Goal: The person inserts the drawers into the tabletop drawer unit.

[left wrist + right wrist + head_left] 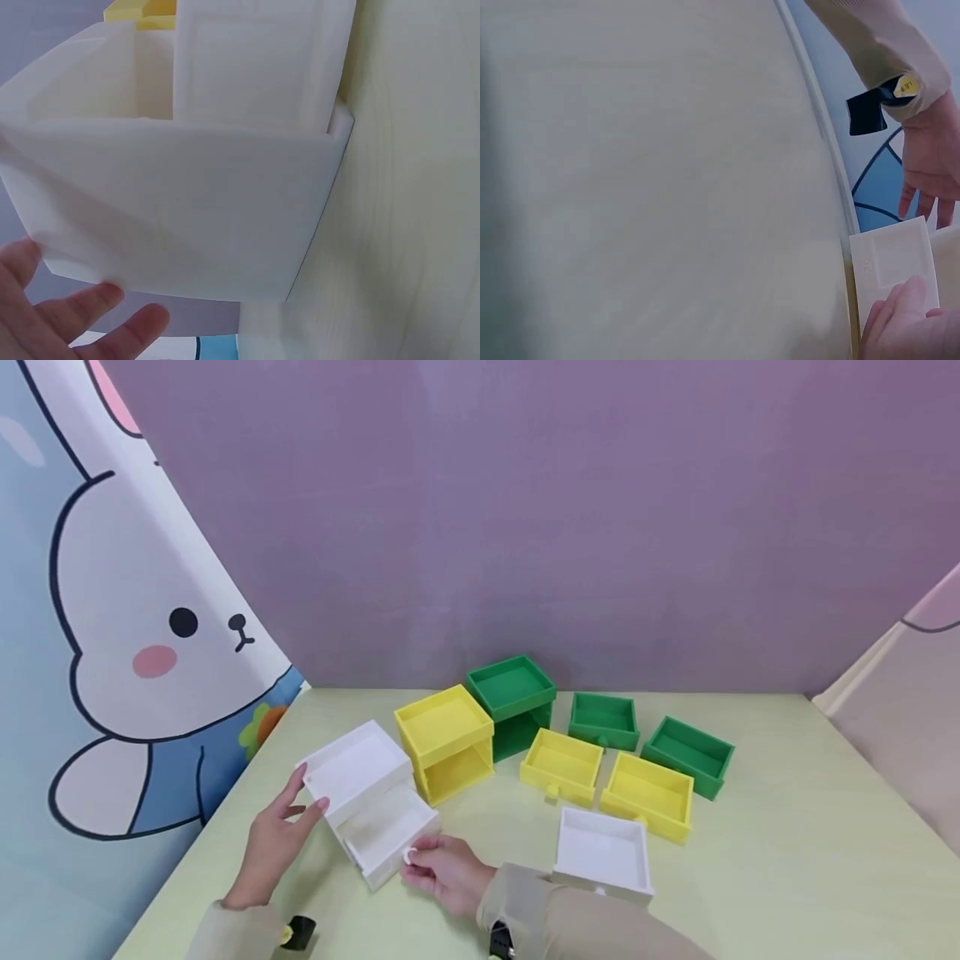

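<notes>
A white cabinet box [357, 767] with a shallow tray top stands at the left of the table. A white drawer [390, 833] sits partway in its lower opening, its front sticking out. My right hand [447, 870] pinches the round knob on that drawer's front. My left hand [272, 845] touches the cabinet's left side near the top, with thumb and fingers spread. In the left wrist view, the fingertips [110, 292] lie along the edge of the cabinet's side wall [172, 202]. The right wrist view has the drawer front [892, 259] beside my right fingers.
Behind stand a yellow cabinet [444, 722] and a green cabinet [512, 687], both with open fronts. To the right lie a white drawer [602, 852], two yellow drawers [561, 764] [648, 793] and two green drawers [603, 718] [688, 752]. A purple backdrop [570, 527] rises behind the table.
</notes>
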### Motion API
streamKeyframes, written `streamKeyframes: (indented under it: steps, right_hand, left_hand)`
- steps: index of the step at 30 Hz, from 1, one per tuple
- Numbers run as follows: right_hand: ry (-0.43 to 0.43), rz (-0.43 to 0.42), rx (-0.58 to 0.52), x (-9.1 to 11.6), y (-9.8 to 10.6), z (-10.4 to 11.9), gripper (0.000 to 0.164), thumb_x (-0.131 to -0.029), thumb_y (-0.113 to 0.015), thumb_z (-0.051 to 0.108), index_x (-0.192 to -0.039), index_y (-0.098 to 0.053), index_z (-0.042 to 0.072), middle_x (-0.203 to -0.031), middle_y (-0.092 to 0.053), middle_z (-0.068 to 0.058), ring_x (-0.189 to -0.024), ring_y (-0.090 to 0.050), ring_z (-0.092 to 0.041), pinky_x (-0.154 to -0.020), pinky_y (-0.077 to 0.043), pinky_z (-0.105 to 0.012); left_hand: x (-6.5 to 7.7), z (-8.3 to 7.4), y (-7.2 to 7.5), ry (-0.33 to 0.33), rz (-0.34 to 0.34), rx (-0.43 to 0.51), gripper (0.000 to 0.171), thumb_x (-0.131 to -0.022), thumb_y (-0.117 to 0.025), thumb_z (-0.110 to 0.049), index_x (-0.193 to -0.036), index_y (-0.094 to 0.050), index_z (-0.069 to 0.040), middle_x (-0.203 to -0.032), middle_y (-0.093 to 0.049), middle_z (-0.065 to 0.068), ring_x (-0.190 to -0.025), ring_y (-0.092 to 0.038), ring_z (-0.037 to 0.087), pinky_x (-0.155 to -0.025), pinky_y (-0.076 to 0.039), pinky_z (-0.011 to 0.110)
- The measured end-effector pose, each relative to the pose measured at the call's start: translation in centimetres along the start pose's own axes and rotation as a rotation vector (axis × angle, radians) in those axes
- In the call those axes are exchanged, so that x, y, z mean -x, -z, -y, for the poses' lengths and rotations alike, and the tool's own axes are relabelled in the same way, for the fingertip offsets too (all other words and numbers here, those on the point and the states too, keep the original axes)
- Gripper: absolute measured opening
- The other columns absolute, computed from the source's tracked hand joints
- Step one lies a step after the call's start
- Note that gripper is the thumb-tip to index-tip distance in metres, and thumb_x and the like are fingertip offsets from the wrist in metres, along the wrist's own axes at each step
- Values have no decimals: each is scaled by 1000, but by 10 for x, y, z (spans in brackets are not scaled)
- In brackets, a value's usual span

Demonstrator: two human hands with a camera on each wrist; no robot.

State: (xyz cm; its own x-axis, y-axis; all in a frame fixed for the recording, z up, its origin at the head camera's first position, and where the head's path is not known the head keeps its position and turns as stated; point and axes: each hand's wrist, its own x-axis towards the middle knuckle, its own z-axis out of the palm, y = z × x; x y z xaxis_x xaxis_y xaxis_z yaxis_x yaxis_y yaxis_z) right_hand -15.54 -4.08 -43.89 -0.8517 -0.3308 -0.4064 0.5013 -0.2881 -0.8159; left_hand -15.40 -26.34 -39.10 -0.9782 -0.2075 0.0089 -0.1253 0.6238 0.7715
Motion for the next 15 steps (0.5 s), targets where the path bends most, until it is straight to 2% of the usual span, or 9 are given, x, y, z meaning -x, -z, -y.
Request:
streamKeyframes:
  steps: [6, 15]
  right_hand:
    - [26, -20, -35, -8, -7, -7, 10, -89, -56, -11, -97, -56, -6, -83, -57, -9, -78, -59, -18, -82, -52, -32]
    - [54, 1, -20, -9, -11, -4, 10, -90, -55, -10, -99, -55, -9, -85, -58, -10, -79, -59, -17, -83, -52, -31]
  left_hand:
    - [1, 1, 0, -9, -19, -17, 71, -96, -57, -35, -153, -21, -12, -148, -33, 26, -106, -54, 38, -66, -47, 28]
    - [0, -1, 1, -6, -28, -20, 70, -97, -57, -34, -153, -21, -13, -148, -34, 26, -100, -55, 35, -63, -46, 26]
